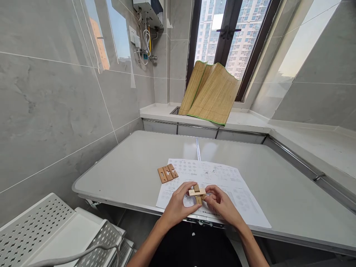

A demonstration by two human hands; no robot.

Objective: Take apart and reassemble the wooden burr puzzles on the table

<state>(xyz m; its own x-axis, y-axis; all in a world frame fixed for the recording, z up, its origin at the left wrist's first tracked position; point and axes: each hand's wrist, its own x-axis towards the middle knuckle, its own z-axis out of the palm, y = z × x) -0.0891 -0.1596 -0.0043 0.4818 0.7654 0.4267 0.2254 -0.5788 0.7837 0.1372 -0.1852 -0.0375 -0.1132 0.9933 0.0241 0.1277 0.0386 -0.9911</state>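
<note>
Between my hands, over the near part of a printed sheet (236, 185), is a wooden interlocking puzzle (197, 192) of crossed pieces. One piece is pale; the others are darker brown. My left hand (179, 204) grips it from the left, thumb at the near end and fingers at the far end. On the right side, my right hand (221, 204) pinches a brown piece that joins the cross. Several flat brown wooden pieces with cut-out slots (167, 173) lie side by side at the sheet's upper left edge.
The sheet lies on a pale folding table (133, 163) with a centre seam. Behind it, a folded bamboo mat (214, 92) leans on the window ledge. White perforated racks (36, 226) stand at lower left. Tiled walls flank the table; a water heater (150, 13) hangs at upper left.
</note>
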